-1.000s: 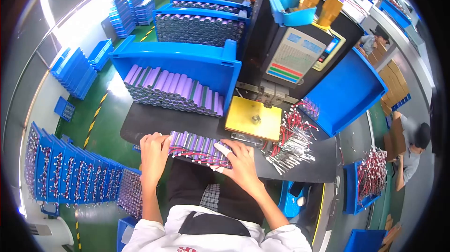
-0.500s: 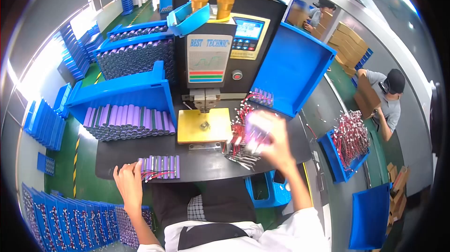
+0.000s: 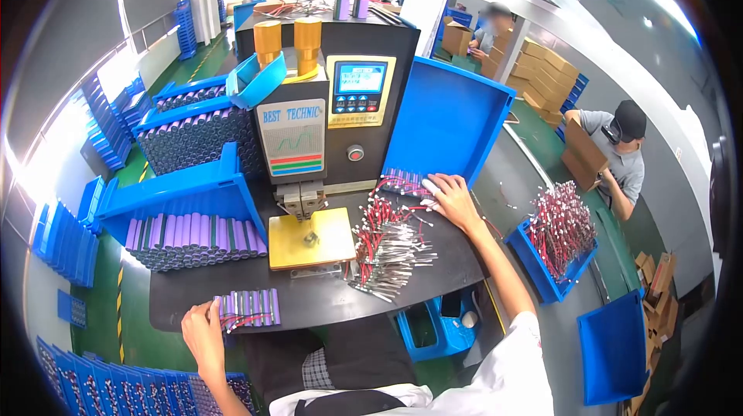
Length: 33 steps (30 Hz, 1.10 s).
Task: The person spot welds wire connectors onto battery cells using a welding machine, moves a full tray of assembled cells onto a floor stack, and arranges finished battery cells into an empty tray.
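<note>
At the near left edge of the black table lies a row of purple cells with red and black wires. My left hand rests against its left end, fingers curled round that end. Farther right, my right hand reaches into the mouth of the tilted blue bin, its fingers on a group of wired purple cells. Between the hands are the welding machine's yellow plate and a heap of red and white-tipped wires.
A blue bin of purple cells stands left of the machine. Right of the table is a blue box of wires. A person in a black cap handles cardboard at the right; another person is farther back.
The view has turned right. My right hand has left the row at the left and carried several cells across to the tilted blue bin. My left hand has stayed at the row's left end.
</note>
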Each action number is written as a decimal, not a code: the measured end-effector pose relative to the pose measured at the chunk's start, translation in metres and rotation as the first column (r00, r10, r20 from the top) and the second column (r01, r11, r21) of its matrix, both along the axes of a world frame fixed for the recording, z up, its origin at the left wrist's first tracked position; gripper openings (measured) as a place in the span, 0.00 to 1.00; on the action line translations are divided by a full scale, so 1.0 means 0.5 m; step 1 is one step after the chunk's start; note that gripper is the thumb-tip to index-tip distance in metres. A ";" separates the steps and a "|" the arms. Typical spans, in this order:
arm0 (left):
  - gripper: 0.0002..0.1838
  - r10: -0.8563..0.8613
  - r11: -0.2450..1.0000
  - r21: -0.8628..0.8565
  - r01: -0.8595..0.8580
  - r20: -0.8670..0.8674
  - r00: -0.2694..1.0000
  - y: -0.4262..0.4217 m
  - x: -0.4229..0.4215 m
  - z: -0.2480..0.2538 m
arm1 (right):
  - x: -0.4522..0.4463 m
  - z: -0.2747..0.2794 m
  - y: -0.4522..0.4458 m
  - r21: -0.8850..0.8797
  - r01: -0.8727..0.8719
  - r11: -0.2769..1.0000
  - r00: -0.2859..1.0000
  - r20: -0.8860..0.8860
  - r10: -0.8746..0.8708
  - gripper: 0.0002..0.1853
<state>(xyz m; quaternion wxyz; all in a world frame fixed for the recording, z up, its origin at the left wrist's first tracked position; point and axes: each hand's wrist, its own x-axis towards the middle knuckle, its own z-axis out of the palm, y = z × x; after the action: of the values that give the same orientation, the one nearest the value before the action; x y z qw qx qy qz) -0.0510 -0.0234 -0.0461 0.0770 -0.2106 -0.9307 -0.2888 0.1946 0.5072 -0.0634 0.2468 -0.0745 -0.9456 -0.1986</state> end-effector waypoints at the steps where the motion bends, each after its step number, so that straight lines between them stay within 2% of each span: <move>1: 0.15 0.000 1.000 0.004 0.000 0.010 1.000 0.000 0.004 0.007 | -0.001 -0.006 0.004 -0.028 0.017 0.999 1.000 0.006 -0.017 0.32; 3: 0.14 0.004 1.000 0.013 -0.004 0.019 1.000 0.003 0.005 0.009 | -0.007 -0.009 0.002 -0.081 0.050 0.995 0.999 0.021 -0.049 0.30; 5: 0.14 0.006 1.000 0.020 -0.007 0.017 1.000 0.002 0.002 0.003 | -0.009 0.004 -0.001 -0.241 0.051 0.969 0.999 0.025 -0.046 0.30; 9: 0.14 0.012 1.000 0.024 -0.013 0.026 1.000 -0.002 -0.005 -0.008 | -0.007 0.035 -0.026 -0.568 0.097 0.817 0.995 0.064 -0.074 0.33; 12: 0.14 0.007 1.000 0.028 -0.009 0.076 0.997 -0.005 -0.006 -0.003 | 0.015 0.074 -0.047 -0.674 -0.061 0.737 0.996 -0.094 -0.004 0.37; 14: 0.14 0.008 0.999 0.034 -0.013 0.137 0.991 0.000 0.005 0.022 | 0.036 0.129 -0.077 -0.696 -0.117 0.709 0.981 -0.194 -0.029 0.33; 16: 0.14 0.000 0.999 0.032 -0.004 0.136 0.991 -0.005 0.002 0.015 | 0.070 0.142 -0.067 -0.912 0.057 0.405 0.982 -0.021 -0.186 0.21; 17: 0.14 -0.008 0.999 0.033 0.003 0.133 0.991 -0.006 -0.002 0.012 | 0.088 0.116 -0.033 -0.959 0.052 0.277 0.993 0.020 -0.120 0.18; 20: 0.14 -0.022 0.998 0.053 0.017 0.108 0.994 -0.010 -0.012 -0.002 | 0.102 0.063 -0.020 -0.966 0.108 0.234 0.994 0.105 -0.025 0.18; 21: 0.14 -0.021 0.998 0.057 0.015 0.114 0.993 -0.009 -0.011 -0.003 | 0.099 0.061 -0.038 -0.911 0.068 0.407 0.998 0.058 -0.036 0.18; 24: 0.14 -0.026 0.998 0.064 0.018 0.133 0.991 -0.010 -0.011 0.004 | 0.097 0.061 -0.046 -0.965 -0.062 0.254 0.997 -0.072 -0.029 0.17; 25: 0.14 -0.035 0.998 0.065 0.026 0.141 0.989 -0.011 -0.010 0.009 | 0.100 0.066 -0.050 -0.984 -0.064 0.166 0.992 -0.080 -0.096 0.17; 28: 0.14 -0.049 0.997 0.074 0.037 0.166 0.985 -0.014 -0.010 0.015 | 0.098 0.059 -0.064 -0.993 -0.106 0.046 0.971 -0.114 -0.212 0.16; 29: 0.14 -0.055 0.996 0.078 0.042 0.176 0.983 -0.014 -0.009 0.016 | 0.088 0.041 -0.076 -0.978 -0.143 0.150 0.975 -0.165 -0.150 0.16; 30: 0.14 -0.061 0.995 0.082 0.049 0.144 0.988 -0.015 -0.010 0.013 | 0.074 0.033 -0.103 -0.944 -0.066 0.324 0.983 -0.118 -0.144 0.15; 32: 0.13 -0.074 0.994 0.085 0.067 0.083 0.994 -0.016 -0.012 0.002 | 0.041 0.033 -0.166 -0.791 -0.029 0.611 0.987 -0.119 -0.107 0.15; 33: 0.13 -0.068 0.994 0.087 0.061 0.078 0.995 -0.016 -0.012 -0.001 | 0.031 0.022 -0.185 -0.721 -0.020 0.693 0.987 -0.123 -0.099 0.15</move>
<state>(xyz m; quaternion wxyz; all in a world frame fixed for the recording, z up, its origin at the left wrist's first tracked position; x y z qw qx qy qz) -0.0571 -0.0315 -0.0466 0.0386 -0.2253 -0.9128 -0.3386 0.2102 0.4147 -0.0521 0.2651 -0.2004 -0.9242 0.1883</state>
